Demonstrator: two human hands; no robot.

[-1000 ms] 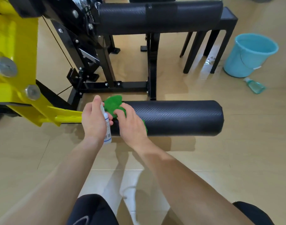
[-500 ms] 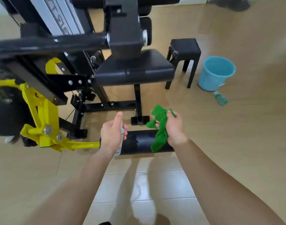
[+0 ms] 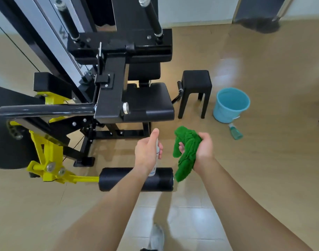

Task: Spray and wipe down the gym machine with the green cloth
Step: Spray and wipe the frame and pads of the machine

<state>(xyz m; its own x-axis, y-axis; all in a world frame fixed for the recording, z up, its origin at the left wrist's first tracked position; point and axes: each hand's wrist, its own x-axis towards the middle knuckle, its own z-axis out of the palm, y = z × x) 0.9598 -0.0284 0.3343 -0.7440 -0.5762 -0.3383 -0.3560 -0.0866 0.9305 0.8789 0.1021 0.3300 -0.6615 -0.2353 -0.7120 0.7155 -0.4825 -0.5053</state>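
Observation:
My left hand (image 3: 148, 153) grips a small white spray bottle (image 3: 154, 168), mostly hidden by the fingers, with the index finger raised on top. My right hand (image 3: 203, 149) holds the bunched green cloth (image 3: 185, 153), which hangs down past the palm. Both hands are raised above the black foam roller pad (image 3: 117, 179) on the yellow arm (image 3: 52, 160) of the gym machine. The machine's black seat (image 3: 148, 100) lies just beyond my hands.
A black stool (image 3: 195, 87) stands right of the seat. A blue bucket (image 3: 230, 105) and a teal spray bottle (image 3: 235, 132) sit on the tan floor further right. A black handle bar (image 3: 44, 109) juts out at left. My shoe (image 3: 157, 238) shows at the bottom.
I have risen away from the roller pad, so the whole machine has come into view. My right hand lifted the cloth off the pad; both hands now hover above it.

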